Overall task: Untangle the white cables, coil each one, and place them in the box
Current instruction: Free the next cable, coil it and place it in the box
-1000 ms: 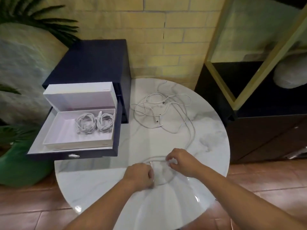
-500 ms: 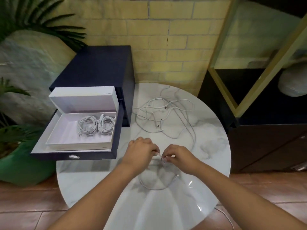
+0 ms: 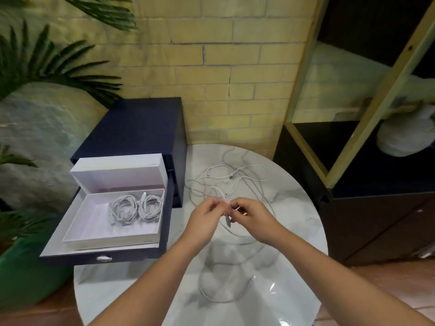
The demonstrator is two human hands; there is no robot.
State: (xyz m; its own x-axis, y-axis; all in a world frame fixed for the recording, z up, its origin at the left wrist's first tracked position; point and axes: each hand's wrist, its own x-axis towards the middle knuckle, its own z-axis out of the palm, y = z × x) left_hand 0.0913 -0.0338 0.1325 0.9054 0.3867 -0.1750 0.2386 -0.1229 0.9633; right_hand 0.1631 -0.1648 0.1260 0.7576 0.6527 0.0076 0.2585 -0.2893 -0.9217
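The thin white cable in work [image 3: 227,220] is held above the middle of the round white marble table [image 3: 301,231]. My left hand [image 3: 207,217] and right hand [image 3: 251,215] each pinch it between thumb and fingertips. A connector end hangs between them, and a slack loop lies on the tabletop at 6 o'clock. I judge this cable freed but not yet coiled. At 12 o'clock from the hands lies a loose tangle of white cables [image 3: 226,182]; I cannot tell how many it contains. At 9 o'clock the open white cardboard box [image 3: 110,242] sits in the pulled-out drawer of a dark blue cabinet [image 3: 136,123]. It holds two coiled white cables [image 3: 123,209] side by side. I estimate the task is about half done: left to do are this coil, the tangle and boxing.
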